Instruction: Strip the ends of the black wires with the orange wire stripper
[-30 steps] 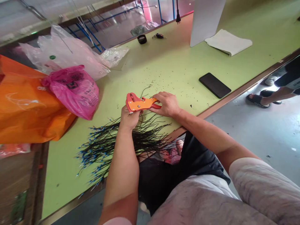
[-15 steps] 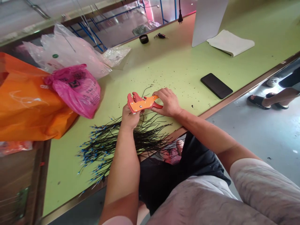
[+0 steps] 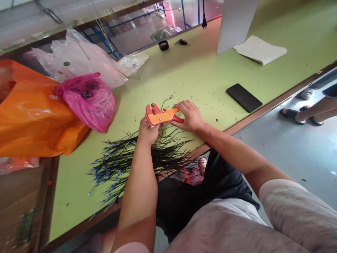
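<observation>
My right hand (image 3: 191,115) is closed round the handles of an orange and red wire stripper (image 3: 165,117), held above the table with its red jaws toward the left. Just under the jaw end is my left hand (image 3: 147,131), its fingers curled and partly hidden behind the tool. A thin black wire (image 3: 166,100) runs out from behind the stripper beside these fingers, and my left hand appears closed on it. Below both hands lies a loose bundle of black wires (image 3: 163,156) with blue pieces on many left ends, some reaching past the table edge.
On the green table (image 3: 184,77) are dark scraps, a phone (image 3: 244,97), folded white cloth or paper (image 3: 260,50), a black ring (image 3: 163,45) and keys (image 3: 182,42). A pink bag (image 3: 88,100), orange bag (image 3: 34,116) and clear plastic crowd the left. A person's feet (image 3: 292,115) show at right.
The view has shifted slightly, so the table things appear a little further right. Both hands keep nearly the same pose, with the wire stripper still in my right hand.
</observation>
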A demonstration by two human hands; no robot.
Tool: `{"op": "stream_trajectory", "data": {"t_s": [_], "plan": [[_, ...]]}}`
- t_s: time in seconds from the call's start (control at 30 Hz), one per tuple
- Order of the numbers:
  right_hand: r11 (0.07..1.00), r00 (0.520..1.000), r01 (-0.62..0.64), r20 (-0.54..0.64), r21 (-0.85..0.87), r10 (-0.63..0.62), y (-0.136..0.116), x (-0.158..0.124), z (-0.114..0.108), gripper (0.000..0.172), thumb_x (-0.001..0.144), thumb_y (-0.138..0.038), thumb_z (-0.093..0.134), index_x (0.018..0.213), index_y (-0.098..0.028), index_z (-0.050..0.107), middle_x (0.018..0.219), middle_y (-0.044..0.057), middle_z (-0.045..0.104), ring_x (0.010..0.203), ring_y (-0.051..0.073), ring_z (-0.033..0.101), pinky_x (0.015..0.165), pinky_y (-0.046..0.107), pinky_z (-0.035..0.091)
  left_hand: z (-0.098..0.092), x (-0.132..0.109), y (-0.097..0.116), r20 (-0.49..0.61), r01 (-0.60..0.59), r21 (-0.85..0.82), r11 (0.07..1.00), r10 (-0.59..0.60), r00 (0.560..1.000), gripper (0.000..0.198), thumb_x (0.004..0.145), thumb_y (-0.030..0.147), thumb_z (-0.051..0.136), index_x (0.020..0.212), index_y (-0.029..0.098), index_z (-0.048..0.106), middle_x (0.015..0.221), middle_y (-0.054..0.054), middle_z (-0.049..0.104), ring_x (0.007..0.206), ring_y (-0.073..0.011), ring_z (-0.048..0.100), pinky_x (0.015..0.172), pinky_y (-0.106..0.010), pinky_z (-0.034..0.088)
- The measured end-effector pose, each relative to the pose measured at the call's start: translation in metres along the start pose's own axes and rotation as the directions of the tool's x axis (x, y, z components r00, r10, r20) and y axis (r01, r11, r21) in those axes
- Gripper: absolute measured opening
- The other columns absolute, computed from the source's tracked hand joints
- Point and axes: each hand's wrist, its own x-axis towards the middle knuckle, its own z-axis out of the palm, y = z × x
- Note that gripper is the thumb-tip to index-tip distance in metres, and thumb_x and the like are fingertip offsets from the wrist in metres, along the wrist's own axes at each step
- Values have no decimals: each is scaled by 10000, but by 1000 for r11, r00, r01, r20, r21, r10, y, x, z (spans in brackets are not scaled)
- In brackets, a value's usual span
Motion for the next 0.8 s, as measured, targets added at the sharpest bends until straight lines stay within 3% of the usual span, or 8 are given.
{"op": "stream_trajectory", "data": {"t_s": [0.37, 0.67, 0.8], "plan": [[1000, 999, -18, 40, -7, 18, -3, 0, 0, 600, 1006, -692, 716, 1299, -169, 717, 1140, 150, 751, 1011, 289, 608, 916, 437, 481, -6, -2, -1, -22, 58, 35, 998, -58, 998, 481, 710, 538, 1032, 798, 210, 692, 723, -1, 672, 592, -118, 543, 524, -240, 477], [981, 975, -195, 101, -25, 196, -11, -2, -2, 574, 1036, -766, 625, 994, -204, 733, 862, 68, 756, 738, 175, 576, 683, 340, 343, 6, -5, 18, -38, 146, -18, 989, -147, 988, 492, 648, 480, 1026, 723, 199, 629, 660, 29, 607, 565, -87, 496, 533, -213, 484], [991, 988, -135, 72, -6, 135, -7, -1, -2, 571, 1030, -764, 630, 1057, -204, 735, 923, 91, 760, 812, 212, 602, 740, 361, 413, 6, -5, 15, -33, 145, -7, 989, -145, 989, 484, 660, 495, 1020, 783, 206, 651, 726, -6, 684, 607, -111, 551, 554, -219, 483]]}}
